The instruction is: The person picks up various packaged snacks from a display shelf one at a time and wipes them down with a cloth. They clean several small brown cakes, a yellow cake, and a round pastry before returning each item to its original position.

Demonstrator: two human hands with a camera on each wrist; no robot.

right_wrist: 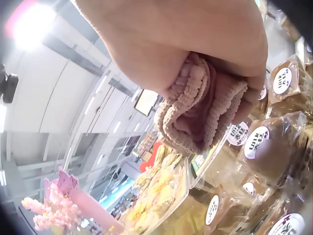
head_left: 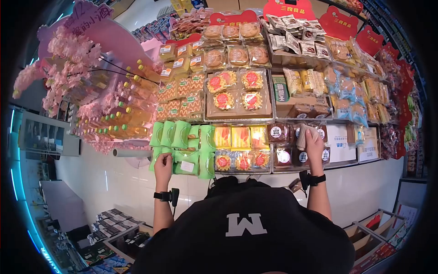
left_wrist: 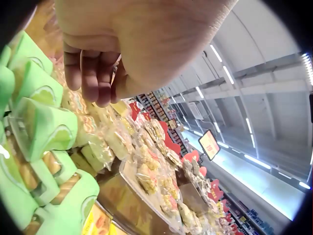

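Hands at a snack shelf, one on green packs, one with a cloth.

Left hand [head_left: 163,165], low and left of the middle, has its fingers [left_wrist: 90,73] curled and holding nothing, resting by the green packs [head_left: 182,148] that sit just above and right of it. Right hand [head_left: 314,142], further right and a bit higher, is clamped on a pink cloth [right_wrist: 195,115], bunched against the brown packs [head_left: 285,146] to its left.

Shop interior: tiered snack shelves [head_left: 273,98], red bear-shaped signs [head_left: 338,22] along top, pink blossom display [head_left: 68,59] at left, glossy white floor [head_left: 105,182], ceiling strip lights [left_wrist: 230,76].
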